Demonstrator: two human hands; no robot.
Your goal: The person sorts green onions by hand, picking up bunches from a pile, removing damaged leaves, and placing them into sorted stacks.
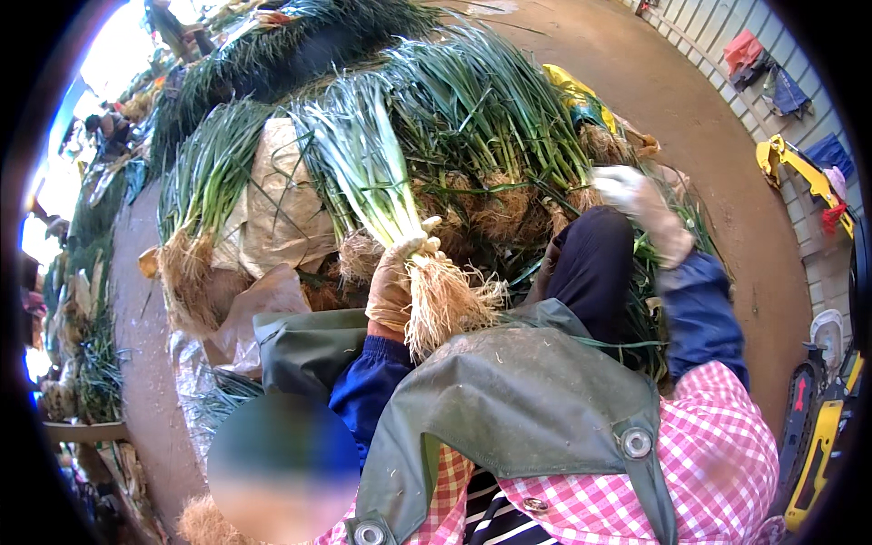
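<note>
A bunch of green onions [372, 186] with white stems and shaggy tan roots [445, 295] is in my left hand [392, 286]. The gloved fingers are wrapped round the stems just above the roots, and the leaves point away from me. My right hand [647, 213], in a pale glove, is off to the right above my dark-trousered knee, near the edge of the heap. It is smeared by motion, so its fingers and anything in them cannot be made out. More green onions [481, 118] lie heaped in front of me, roots toward me.
A smaller bunch of green onions [209, 182] rests at left beside a tan sack [286, 200]. A grey-green apron [509, 391] covers my lap. Behind the heap lies another dark green pile [300, 45]. Brown floor [727, 200] runs along the right, with yellow-and-black equipment [817, 445] by a tiled wall.
</note>
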